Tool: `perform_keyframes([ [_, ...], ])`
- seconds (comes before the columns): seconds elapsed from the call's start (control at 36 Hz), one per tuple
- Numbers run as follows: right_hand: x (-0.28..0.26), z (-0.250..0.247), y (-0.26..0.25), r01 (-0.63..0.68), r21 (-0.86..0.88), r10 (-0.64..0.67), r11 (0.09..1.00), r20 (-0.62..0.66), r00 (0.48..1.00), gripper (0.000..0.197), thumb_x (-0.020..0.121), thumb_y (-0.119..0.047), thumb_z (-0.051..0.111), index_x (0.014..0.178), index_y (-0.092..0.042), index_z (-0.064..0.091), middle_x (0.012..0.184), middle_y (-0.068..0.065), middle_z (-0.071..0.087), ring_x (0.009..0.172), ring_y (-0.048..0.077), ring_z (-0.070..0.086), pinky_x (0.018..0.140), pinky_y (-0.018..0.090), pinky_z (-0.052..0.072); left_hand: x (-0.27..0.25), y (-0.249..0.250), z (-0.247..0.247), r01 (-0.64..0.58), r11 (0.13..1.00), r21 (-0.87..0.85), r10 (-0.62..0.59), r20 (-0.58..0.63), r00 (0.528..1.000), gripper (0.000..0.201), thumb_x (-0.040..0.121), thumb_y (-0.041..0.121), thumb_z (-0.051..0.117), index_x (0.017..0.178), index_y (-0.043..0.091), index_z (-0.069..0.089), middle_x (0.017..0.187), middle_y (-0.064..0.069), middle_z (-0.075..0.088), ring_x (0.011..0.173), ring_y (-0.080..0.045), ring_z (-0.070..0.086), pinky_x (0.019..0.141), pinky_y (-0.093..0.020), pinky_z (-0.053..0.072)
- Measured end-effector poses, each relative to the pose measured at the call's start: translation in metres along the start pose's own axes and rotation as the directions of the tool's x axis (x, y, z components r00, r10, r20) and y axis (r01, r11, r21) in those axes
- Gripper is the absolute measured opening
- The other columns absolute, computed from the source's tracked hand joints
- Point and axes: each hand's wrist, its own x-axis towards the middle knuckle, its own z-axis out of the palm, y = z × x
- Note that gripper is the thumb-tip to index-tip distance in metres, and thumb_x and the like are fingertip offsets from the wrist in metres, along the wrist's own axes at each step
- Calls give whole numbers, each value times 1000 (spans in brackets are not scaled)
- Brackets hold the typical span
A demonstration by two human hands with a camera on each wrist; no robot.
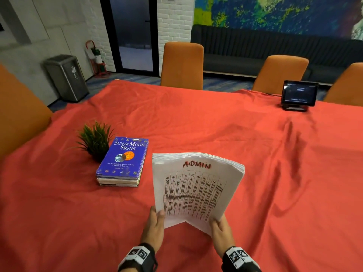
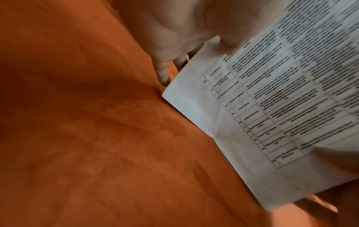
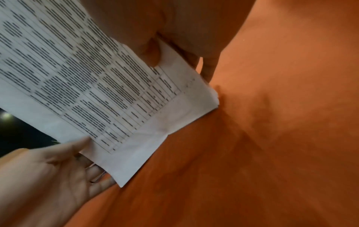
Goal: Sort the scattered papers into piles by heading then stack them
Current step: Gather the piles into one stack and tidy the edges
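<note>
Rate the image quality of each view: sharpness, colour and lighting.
Head view: evenly lit and fairly sharp; the ADMIN heading on the paper stack reads clearly, and the wide lens bends the table edges. Left wrist view: dim, tablecloth shifted to orange, table print smeared, left hand blurred. Right wrist view: same orange cast, soft print, right hand in shadow, a dark patch at the left edge.

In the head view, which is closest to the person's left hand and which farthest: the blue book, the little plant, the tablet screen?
From the left hand:
1. Blue book, just ahead, to its left.
2. Plant, behind the book's far left corner.
3. Tablet screen, far right edge of the table.
</note>
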Motion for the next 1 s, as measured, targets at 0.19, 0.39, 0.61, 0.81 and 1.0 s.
perform_keyframes([
  [0.19,18,-5,-29,33,-25,-35,999,-78,996,26,96,-10,49,118,-21,58,106,-8,69,97,7,63,85,29,49,22,13,-12,-42,999,24,44,-86,995,71,92,52,39,145,4,33,148,-11,44,139,-22,39,118,-33,26],
  [0.39,53,9,-63,41,0,-41,999,-36,999,10,94,-7,49,93,-16,53,87,-3,65,76,7,61,71,29,49,60,32,-28,-16,993,116,31,-129,991,39,102,18,40,139,3,40,141,-15,49,133,-30,44,104,-31,33],
  [0.61,87,44,-53,-217,-55,220,975,49,974,16,94,-9,44,106,-8,54,101,7,64,93,25,61,83,35,49,97,22,-40,117,967,226,-98,-95,991,25,101,13,38,120,0,47,123,-20,58,113,-33,54,86,-31,36],
  [0.81,102,68,-37,-318,-72,323,945,62,944,14,93,-7,44,104,-12,51,104,10,62,95,27,59,94,39,48,118,14,-41,199,939,281,-178,-100,979,19,102,13,36,116,4,45,131,-19,55,118,-33,52,91,-30,36],
  [1.0,114,77,-25,-356,-72,360,932,54,931,13,92,-5,43,101,-12,50,100,10,62,91,26,58,90,37,49,133,-4,-35,225,931,286,-202,-108,973,18,101,15,37,115,5,45,127,-18,58,113,-33,55,88,-31,39],
])
